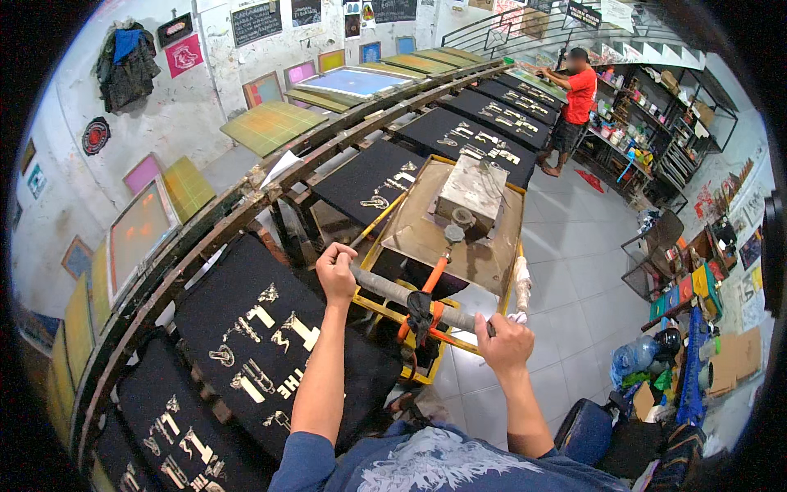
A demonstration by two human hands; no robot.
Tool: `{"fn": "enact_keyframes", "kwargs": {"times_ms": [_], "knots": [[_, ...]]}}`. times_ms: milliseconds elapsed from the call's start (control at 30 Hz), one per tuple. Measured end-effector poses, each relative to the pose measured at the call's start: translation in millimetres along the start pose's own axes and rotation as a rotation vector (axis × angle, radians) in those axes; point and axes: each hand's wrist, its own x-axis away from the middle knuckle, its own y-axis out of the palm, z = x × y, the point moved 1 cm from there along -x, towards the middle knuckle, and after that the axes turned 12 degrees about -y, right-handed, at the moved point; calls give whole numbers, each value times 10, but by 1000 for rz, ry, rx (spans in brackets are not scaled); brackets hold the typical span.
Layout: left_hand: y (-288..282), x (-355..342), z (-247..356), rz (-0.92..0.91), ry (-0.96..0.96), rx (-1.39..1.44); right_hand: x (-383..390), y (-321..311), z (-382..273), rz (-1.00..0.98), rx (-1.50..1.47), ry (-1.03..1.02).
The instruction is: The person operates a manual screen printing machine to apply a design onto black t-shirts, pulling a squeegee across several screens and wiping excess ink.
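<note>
"Start at the left. What could go wrong?"

"The printed black shirt (270, 353) at the lower left lies just beside the yellow frame (374, 306). If the frame swung left, a corner might snag the cloth or smudge the print, should it be wet; I can't tell whether it is."

"And the left grip (336, 272)?"

"Its fingers are curled around the left end of the grey bar (385, 289), which crosses the centre. Pushing harder there than at the other end could turn the whole stand askew."

"What about the middle?"

"The black wrap (420, 315) binds the bar near the orange pole (437, 273). If that wrap worked loose, steering could go sloppy. Above it, the metal box (471, 197) sits on a wide brown plate (410, 223); a sudden jolt might shake it."

"The right grip (505, 340)?"

"Closed around the bar's right end. Slipping off would leave one side unguided."

"Anything farther right?"

"A co-worker (580, 94) stands at the upper right. Looking only at the bar could mean missing a step into the way."
</note>
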Motion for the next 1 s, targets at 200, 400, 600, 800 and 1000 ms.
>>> {"fn": "enact_keyframes", "kwargs": {"times_ms": [200,400,600,800,1000], "knots": [[42,61,80,7,-34,-13,-1,10,38,36,17,-5],[-5,2,-2,-2,34,10,7,29,10,49,26,3],[-25,6,-2,-39,8,-7,15,35,10,71,40,-7],[-35,52,52,-68,-1,-37,20,-2,-9,83,34,11],[-39,48,22,-77,20,5,66,45,14,93,2,6]]}}
